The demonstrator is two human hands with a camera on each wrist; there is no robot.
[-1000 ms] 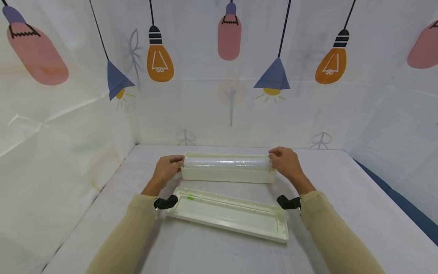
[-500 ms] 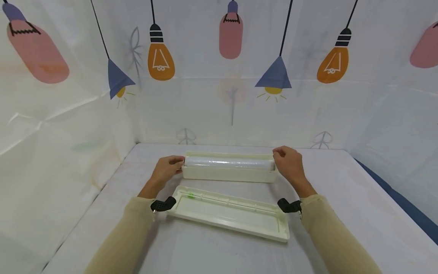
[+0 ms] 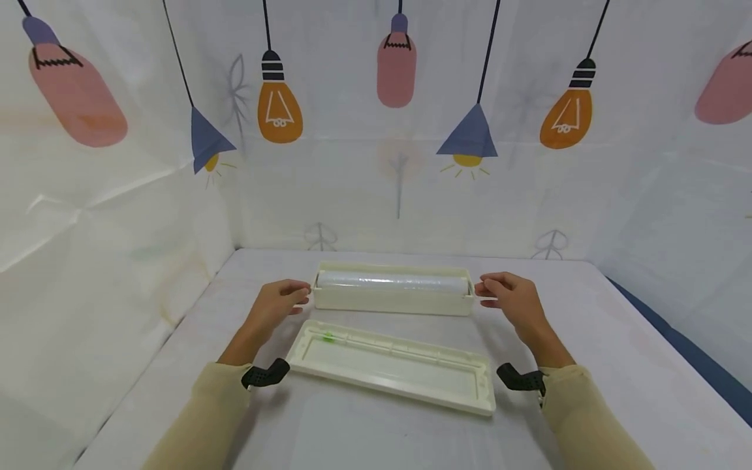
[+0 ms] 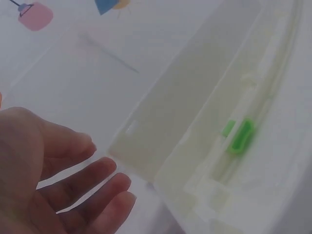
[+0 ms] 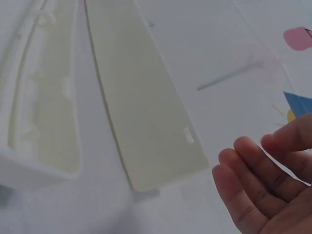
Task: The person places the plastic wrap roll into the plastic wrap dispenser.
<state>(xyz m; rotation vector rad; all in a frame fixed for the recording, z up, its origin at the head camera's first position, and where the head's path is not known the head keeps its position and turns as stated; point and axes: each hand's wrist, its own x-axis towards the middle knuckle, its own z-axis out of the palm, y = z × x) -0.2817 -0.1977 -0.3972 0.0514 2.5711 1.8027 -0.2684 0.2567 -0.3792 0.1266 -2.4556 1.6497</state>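
Note:
A roll of cling film (image 3: 390, 281) lies inside a long cream dispenser box (image 3: 393, 301) toward the back of the table. The left hand (image 3: 271, 310) is at the box's left end, fingers loosely bent and holding nothing. At the opposite end, the right hand (image 3: 517, 307) has its fingertips right by the corner, also with nothing in its grasp. Both wrist views show the fingers spread beside the box's front wall (image 4: 180, 92). In front of the box, the detached lid (image 3: 390, 375) lies with its inner side up, slightly angled. A green slider cutter (image 4: 241, 136) sits on its rail.
The white-covered table (image 3: 352, 437) meets a white sheet wall (image 3: 352, 189) printed with lamps behind the box. Another sheet (image 3: 117, 261) borders the left side. A black wrist camera (image 3: 266, 373) sits on each forearm.
The right hand has left the roll's right end and lowered outward, its fingers loosening. The left hand has drawn slightly back to the left. The roll now rests within the box.

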